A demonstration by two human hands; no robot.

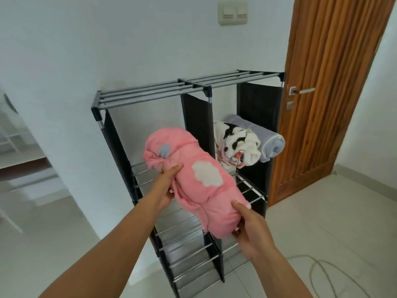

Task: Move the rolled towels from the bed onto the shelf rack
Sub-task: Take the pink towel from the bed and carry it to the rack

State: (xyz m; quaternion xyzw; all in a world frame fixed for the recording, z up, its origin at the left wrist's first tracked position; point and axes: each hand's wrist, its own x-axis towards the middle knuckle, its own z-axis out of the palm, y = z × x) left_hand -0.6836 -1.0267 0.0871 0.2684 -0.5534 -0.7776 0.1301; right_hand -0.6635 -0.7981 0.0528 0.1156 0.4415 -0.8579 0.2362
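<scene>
The pink towel [193,181] hides the rack's [150,93] middle shelves and most left-hand fingers [171,171]; the picture's bottom edge cuts off both forearms.

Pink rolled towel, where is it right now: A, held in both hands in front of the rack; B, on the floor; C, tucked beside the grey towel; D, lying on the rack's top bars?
A: the pink rolled towel is gripped by the left hand and right hand, off the rack.
</scene>
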